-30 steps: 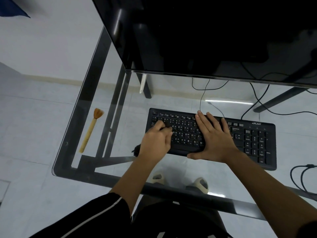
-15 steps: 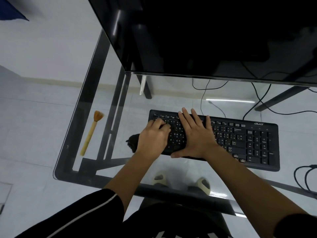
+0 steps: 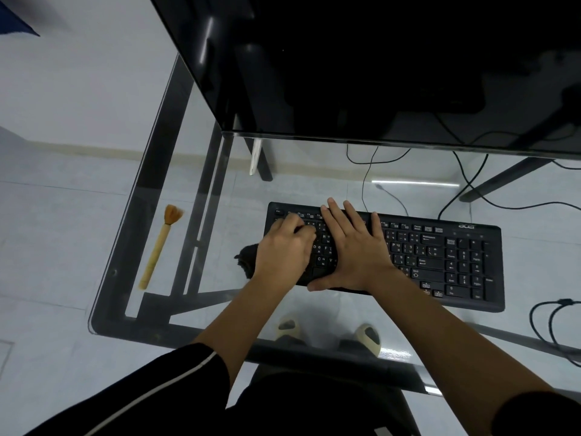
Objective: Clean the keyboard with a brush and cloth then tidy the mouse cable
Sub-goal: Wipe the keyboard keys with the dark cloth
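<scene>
A black keyboard (image 3: 440, 259) lies on the glass desk (image 3: 220, 196). My left hand (image 3: 284, 247) is closed over a dark cloth (image 3: 246, 258) at the keyboard's left end; a bit of cloth sticks out to the left of the hand. My right hand (image 3: 355, 247) lies flat with spread fingers on the left-middle keys, right beside the left hand. A wooden brush (image 3: 160, 243) with orange bristles rests on the glass far to the left. A looped black cable (image 3: 553, 322) lies at the right edge; the mouse is out of view.
A large dark monitor (image 3: 377, 64) hangs over the back of the desk. Thin black cables (image 3: 364, 177) run behind the keyboard. The desk's dark frame (image 3: 151, 184) shows through the glass, as do my feet (image 3: 327, 333) on the tiled floor below.
Both hands have slid left along the keyboard, from its middle to its left end, and the dark cloth now pokes out past the keyboard's left edge. The brush has not moved.
</scene>
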